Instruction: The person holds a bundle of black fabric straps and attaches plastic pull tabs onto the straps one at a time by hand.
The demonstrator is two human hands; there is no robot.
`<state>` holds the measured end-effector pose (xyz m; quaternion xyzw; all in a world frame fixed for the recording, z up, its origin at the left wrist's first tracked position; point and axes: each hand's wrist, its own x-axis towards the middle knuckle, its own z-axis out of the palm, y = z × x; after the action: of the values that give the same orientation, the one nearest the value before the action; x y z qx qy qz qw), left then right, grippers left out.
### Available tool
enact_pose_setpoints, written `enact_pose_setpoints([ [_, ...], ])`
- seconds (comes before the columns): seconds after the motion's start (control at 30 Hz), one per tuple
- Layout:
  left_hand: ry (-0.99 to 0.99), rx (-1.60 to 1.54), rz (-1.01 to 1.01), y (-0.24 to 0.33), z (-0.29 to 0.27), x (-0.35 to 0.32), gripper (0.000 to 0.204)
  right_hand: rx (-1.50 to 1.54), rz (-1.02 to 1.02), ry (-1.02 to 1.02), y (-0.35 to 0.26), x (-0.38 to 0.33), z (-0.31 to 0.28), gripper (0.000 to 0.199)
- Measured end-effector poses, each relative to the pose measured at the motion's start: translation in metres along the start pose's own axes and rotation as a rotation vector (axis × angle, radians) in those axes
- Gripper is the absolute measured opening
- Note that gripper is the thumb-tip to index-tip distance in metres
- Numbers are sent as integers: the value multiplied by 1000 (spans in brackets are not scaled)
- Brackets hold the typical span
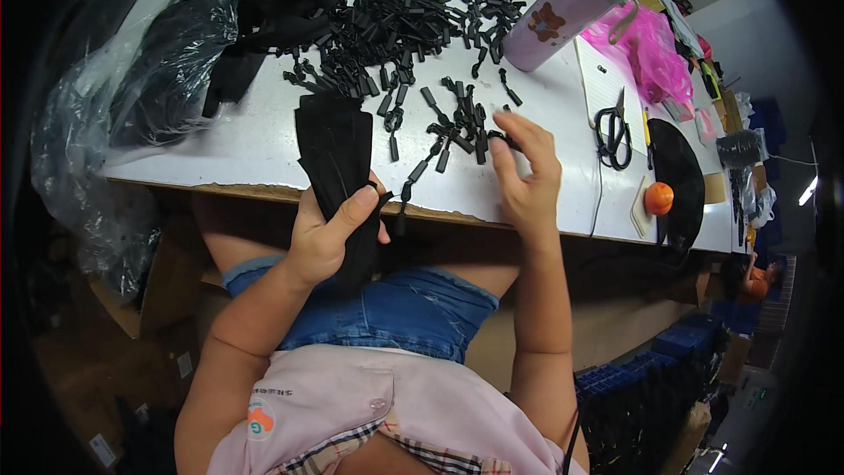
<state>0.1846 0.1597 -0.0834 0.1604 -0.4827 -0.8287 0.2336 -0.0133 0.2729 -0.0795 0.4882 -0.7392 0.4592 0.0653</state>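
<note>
While the left hand (330, 233) pinches black fabric strips (335, 145) between its fingers (357, 205), the right hand (532, 180) hovers over the tabletop (251, 136) beside black zipper pulls (481, 145). Its fingers are spread.

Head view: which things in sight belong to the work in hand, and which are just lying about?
Likely part of the work:
- black fabric strips, held in the left hand
- small black pulls, some beside the open right hand

Apparently just lying about:
- lilac bottle
- pink plastic bag
- round orange fruit
- scissors, perhaps a tool, but untouched
</note>
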Motion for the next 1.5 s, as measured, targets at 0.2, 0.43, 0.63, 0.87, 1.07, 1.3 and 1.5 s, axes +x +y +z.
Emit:
enact_pose_setpoints([
  [0.2,53,122,-23,-4,-6,-5,19,57,-99,-109,-41,-34,13,23],
  [0.43,76,243,44,0,-5,-8,13,-28,-201,-318,-49,-26,27,28],
  [0.63,31,305,9,-5,-2,-8,12,-101,-242,-198,-40,-26,37,15],
  [0.87,68,302,97,-19,6,0,11,686,319,-68,-65,-40,35,10],
  [1.07,129,313,24,-25,11,9,11,270,33,-122,-48,-34,44,14],
  [1.3,158,250,29,-19,11,11,12,121,-140,-110,-44,-33,43,18],
  [1.5,168,-5,-96,-5,11,21,15,49,-213,-98,-41,-38,39,23],
])
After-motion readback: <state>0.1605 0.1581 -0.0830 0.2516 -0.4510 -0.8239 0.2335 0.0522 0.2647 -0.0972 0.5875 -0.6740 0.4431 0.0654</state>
